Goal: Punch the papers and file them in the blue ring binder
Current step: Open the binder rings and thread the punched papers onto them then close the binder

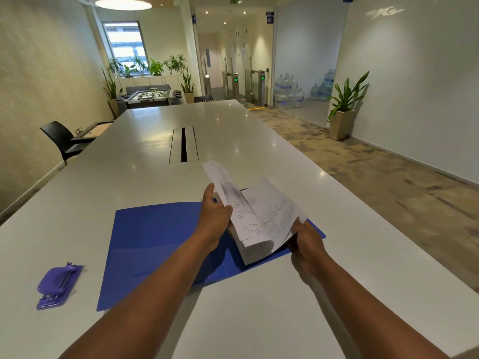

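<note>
The blue binder [160, 244] lies open and flat on the white table [259, 320], and everything else is placed from it. Its left cover is bare. Over its right half a sheaf of papers [259, 218] is lifted and curled, the sheets fanning upward and blurred by motion, their lower edge down at the binder's spine, where a glimpse of metal ring shows just beside the left hand.

The left hand [213, 216] presses on the papers' left edge near the spine, thumb up against the raised sheets, fingers closed on them. The right hand [307, 239] pinches the papers' lower right corner at the binder's right edge, fingers tucked under the sheets and thumb on top. Both forearms reach in from the near edge of the table, the left one crossing over the binder's left cover and hiding part of it.

Left of the binder, well apart and toward the near edge, sits a purple punch [58, 286], untouched. Beyond the binder, at the table's middle, is a cable slot [183, 145]. Further off to the left stands a black chair [62, 139]; to the right, past the table, a potted plant [344, 110] against the wall.
</note>
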Demonstrator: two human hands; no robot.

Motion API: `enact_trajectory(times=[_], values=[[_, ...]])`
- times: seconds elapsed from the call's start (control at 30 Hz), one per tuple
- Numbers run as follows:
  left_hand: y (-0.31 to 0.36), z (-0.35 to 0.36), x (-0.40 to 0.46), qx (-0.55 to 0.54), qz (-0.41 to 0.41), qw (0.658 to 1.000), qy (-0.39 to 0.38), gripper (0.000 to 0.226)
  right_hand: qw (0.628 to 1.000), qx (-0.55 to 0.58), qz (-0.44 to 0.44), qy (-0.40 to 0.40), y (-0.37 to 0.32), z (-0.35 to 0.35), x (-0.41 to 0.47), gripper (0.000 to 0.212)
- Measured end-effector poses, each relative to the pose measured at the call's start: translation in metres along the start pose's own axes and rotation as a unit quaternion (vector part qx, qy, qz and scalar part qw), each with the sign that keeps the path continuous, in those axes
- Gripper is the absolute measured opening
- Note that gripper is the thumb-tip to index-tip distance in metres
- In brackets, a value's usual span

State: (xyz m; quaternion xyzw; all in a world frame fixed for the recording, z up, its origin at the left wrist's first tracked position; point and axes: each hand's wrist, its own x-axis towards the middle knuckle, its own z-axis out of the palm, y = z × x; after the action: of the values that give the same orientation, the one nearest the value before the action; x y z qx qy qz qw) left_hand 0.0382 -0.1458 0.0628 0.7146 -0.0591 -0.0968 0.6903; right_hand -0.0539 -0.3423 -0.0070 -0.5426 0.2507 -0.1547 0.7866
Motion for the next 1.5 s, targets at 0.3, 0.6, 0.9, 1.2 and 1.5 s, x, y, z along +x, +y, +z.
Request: enact_trajectory(times=[0.3, 0.6, 0.9, 1.2, 1.5], values=[[-0.012, 0.003, -0.009, 0.035, 0.020, 0.992, -0.121, 0.073, 1.000, 0.002, 0.005, 0.010, 0.004, 0.002, 0.001, 0.026], [-0.089, -0.008, -0.010, 0.417, 0.057, 0.902, -0.092, 0.090, 0.998, -0.001, -0.009, 0.061, -0.009, -0.005, 0.006, 0.033], [-0.108, -0.009, -0.004, 0.461, 0.059, 0.880, -0.093, 0.097, 0.937, -0.319, -0.050, 0.132, -0.007, -0.022, 0.023, 0.042], [-0.107, -0.009, -0.002, 0.433, 0.076, 0.896, -0.067, 0.068, 0.860, -0.494, -0.068, 0.106, -0.014, -0.035, 0.038, 0.012], [-0.108, -0.018, -0.001, 0.449, 0.071, 0.889, -0.060, 0.070, 0.850, -0.508, -0.072, 0.120, -0.012, -0.034, 0.043, 0.034]])
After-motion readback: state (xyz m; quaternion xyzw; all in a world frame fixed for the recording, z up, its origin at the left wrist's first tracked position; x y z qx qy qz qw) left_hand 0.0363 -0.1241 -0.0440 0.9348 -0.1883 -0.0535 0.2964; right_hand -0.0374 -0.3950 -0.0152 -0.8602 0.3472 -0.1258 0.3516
